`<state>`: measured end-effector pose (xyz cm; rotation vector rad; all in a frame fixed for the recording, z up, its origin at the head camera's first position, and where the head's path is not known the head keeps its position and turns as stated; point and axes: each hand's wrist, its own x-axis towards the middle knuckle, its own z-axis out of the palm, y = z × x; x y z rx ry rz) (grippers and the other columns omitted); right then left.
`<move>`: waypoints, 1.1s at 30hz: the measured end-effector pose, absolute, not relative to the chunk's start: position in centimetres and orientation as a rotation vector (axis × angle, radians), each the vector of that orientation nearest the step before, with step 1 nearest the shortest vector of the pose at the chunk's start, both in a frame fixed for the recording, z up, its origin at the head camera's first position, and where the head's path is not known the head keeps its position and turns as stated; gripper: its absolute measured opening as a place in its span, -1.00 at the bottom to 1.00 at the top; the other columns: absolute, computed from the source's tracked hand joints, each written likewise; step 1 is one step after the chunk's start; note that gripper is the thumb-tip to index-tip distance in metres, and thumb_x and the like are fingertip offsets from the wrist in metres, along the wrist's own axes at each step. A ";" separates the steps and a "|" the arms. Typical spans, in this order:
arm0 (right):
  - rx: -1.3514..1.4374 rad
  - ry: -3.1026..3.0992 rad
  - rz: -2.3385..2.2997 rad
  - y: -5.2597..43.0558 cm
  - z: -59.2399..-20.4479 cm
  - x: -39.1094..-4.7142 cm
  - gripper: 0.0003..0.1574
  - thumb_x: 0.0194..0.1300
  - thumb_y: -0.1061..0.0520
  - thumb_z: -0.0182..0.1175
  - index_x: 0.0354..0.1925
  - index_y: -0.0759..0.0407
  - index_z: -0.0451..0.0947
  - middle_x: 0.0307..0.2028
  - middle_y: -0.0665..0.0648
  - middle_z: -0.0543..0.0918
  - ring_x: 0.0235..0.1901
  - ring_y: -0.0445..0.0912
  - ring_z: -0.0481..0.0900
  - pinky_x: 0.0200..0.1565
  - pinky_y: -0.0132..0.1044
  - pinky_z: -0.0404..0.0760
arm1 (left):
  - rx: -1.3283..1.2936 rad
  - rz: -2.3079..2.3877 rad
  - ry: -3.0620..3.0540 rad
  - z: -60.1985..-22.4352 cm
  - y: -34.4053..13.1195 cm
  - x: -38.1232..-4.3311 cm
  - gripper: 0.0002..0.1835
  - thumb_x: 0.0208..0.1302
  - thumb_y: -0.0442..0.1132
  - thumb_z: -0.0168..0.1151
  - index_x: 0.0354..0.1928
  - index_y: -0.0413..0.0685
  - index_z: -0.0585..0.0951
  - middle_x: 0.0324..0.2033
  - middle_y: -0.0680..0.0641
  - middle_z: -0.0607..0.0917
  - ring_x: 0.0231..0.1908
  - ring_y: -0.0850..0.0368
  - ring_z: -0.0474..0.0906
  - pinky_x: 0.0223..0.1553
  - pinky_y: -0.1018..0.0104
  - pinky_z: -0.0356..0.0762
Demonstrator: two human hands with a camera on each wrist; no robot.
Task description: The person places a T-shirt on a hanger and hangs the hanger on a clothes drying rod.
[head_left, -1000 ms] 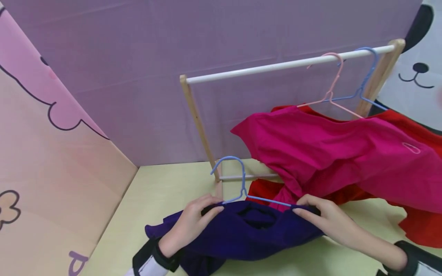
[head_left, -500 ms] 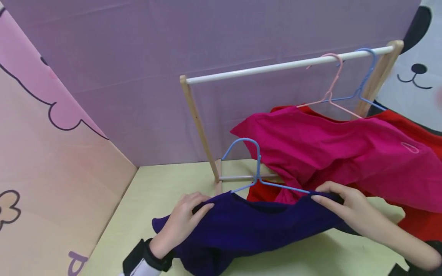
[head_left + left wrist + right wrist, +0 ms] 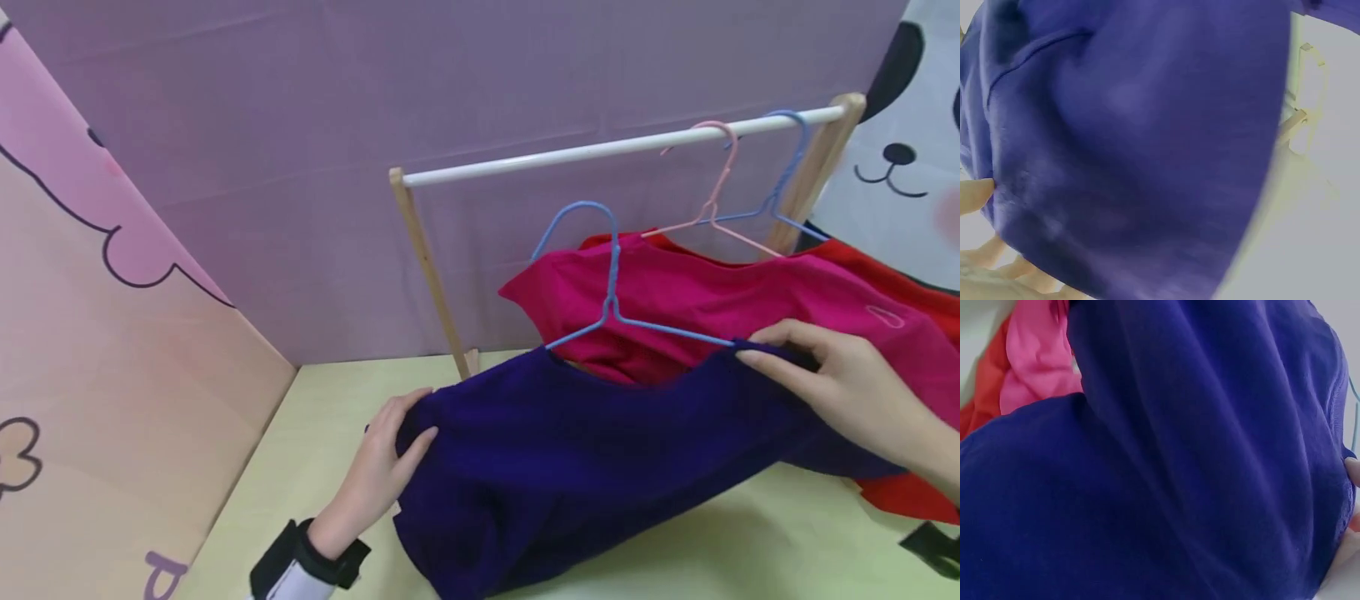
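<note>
A dark blue T-shirt (image 3: 600, 450) hangs on a light blue hanger (image 3: 613, 279), held up in front of the rack. My left hand (image 3: 375, 467) holds the shirt's left-side sleeve area, thumb in front and fingers over the edge. At the other shoulder, my right hand (image 3: 862, 387) pinches the cloth, with the hanger's arm running inside beneath it. The hanger's hook stands upright, apart from the rail and below it. Blue cloth (image 3: 1141, 150) fills most of the left wrist view. In the right wrist view, shirt folds (image 3: 1210, 444) hide most else.
A clothes rack with a white rail (image 3: 570, 156) and wooden posts (image 3: 429, 267) stands behind. On its right part hang a magenta shirt (image 3: 817, 308) on a pink hanger (image 3: 722, 179) and a red shirt (image 3: 877, 267) on a blue hanger (image 3: 795, 162). A purple wall (image 3: 262, 150) backs it.
Both hands have lifted the blue shirt and its hanger up and to the right, toward the rack. The left hand has slid outward along the shoulder toward the sleeve.
</note>
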<state>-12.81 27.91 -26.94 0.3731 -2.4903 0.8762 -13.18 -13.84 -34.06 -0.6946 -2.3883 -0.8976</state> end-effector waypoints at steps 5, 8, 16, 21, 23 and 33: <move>0.277 -2.489 0.852 29.1 -24.8 -14.0 -0.83 0.09 0.12 0.25 -0.30 0.14 0.57 -0.46 -0.42 0.44 -0.42 -0.49 0.29 -0.34 -0.71 0.18 | -0.681 -0.891 -2.401 -34.3 -14.2 -13.4 -0.52 0.06 -0.41 0.23 0.07 -0.22 0.39 -0.10 -0.11 0.51 -0.05 0.02 0.41 -0.05 0.09 0.35; 0.255 -2.477 0.852 29.8 -23.7 -15.0 -0.77 0.09 0.09 0.25 -0.28 0.20 0.57 -0.47 -0.51 0.39 -0.43 -0.53 0.27 -0.36 -0.70 0.15 | -0.689 -0.875 -2.416 -34.5 -14.4 -13.5 -0.56 0.05 -0.41 0.24 0.03 -0.21 0.42 -0.10 -0.11 0.52 -0.08 0.01 0.42 -0.08 0.10 0.36; 0.151 -2.465 0.907 30.8 -21.8 -17.4 -0.83 0.14 0.02 0.19 -0.45 -0.34 0.45 -0.63 -0.59 0.35 -0.53 -0.59 0.29 -0.44 -0.60 0.19 | -0.673 -0.912 -2.503 -35.1 -14.5 -13.5 -0.62 0.05 -0.39 0.24 -0.02 -0.16 0.48 -0.11 -0.05 0.53 -0.10 0.06 0.41 -0.08 0.10 0.38; 0.101 -2.450 0.894 30.8 -21.5 -18.5 -0.75 0.14 -0.02 0.18 -0.52 -0.43 0.37 -0.65 -0.62 0.30 -0.56 -0.60 0.26 -0.46 -0.56 0.20 | -0.661 -0.933 -2.541 -35.3 -14.3 -13.4 -0.66 0.05 -0.38 0.24 -0.07 -0.13 0.51 -0.12 -0.04 0.52 -0.06 0.03 0.41 -0.04 0.06 0.36; 0.095 -2.440 0.894 30.8 -21.8 -18.8 -0.72 0.13 -0.02 0.18 -0.54 -0.45 0.36 -0.66 -0.62 0.30 -0.58 -0.59 0.26 -0.47 -0.56 0.21 | -0.654 -0.934 -2.559 -35.4 -14.3 -13.4 -0.67 0.05 -0.36 0.24 -0.08 -0.12 0.52 -0.12 -0.04 0.52 -0.05 0.03 0.40 -0.04 0.06 0.35; 0.078 -2.502 0.881 30.1 -23.4 -19.3 -0.51 0.19 0.00 0.11 -0.20 0.45 0.52 -0.45 0.11 0.59 -0.58 -0.53 0.24 -0.51 -0.56 0.24 | -0.631 -0.992 -2.617 -36.1 -13.8 -13.1 -0.71 0.06 -0.34 0.24 -0.12 -0.08 0.54 -0.12 -0.02 0.51 -0.03 0.02 0.38 -0.03 0.03 0.33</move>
